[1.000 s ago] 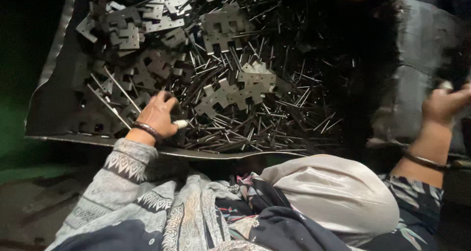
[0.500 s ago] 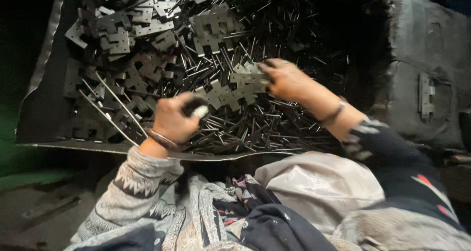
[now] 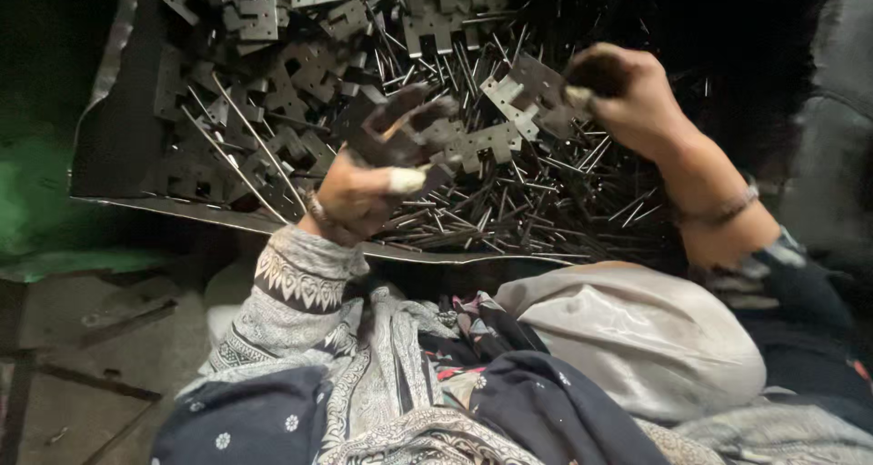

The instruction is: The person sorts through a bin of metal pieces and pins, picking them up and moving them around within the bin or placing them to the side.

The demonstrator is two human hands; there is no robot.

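A dark metal tray (image 3: 127, 147) holds a heap of thin steel pins (image 3: 509, 201) and notched hinge plates (image 3: 273, 20). My left hand (image 3: 373, 179), grimy and with a taped thumb, is raised over the pile and grips a dark notched hinge plate (image 3: 405, 124). My right hand (image 3: 627, 97) is lifted at the right and pinches another hinge plate (image 3: 532, 88) by its edge. The two hands are about a hand's width apart above the pins.
My lap, covered in patterned grey and dark cloth (image 3: 409, 383), lies right below the tray's front edge. A dark metal block (image 3: 837, 138) stands at the right. A green surface (image 3: 36, 210) and bare floor (image 3: 82, 338) lie at the left.
My right hand came in from the far right onto the pile and lifted a hinge plate. My left hand rose from the pins with a plate in it.
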